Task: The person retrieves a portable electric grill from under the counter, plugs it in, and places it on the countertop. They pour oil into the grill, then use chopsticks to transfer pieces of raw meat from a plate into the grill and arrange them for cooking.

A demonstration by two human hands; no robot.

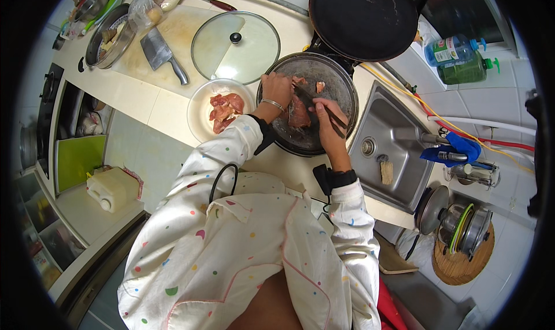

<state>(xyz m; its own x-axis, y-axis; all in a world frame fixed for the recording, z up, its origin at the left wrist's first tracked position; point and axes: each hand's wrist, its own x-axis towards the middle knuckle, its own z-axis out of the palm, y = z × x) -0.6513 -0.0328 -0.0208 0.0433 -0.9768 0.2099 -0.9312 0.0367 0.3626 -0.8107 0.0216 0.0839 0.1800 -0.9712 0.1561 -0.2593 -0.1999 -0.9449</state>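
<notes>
Raw meat slices lie in a round black electric griddle. My left hand is over its left side, fingertips curled down by a small strip of meat. The hand hides what, if anything, is between those fingers. Gripped in my right hand is a pair of dark sticks, apparently chopsticks or tongs, whose far ends reach toward the meat. One small scrap of meat sits apart, farther back. Left of the griddle, a white bowl contains more raw meat.
The griddle's raised lid stands behind. Leftward are a glass lid, a cleaver on a cutting board, and a steamer pot. A steel sink adjoins on the right; a yellow cable crosses above it.
</notes>
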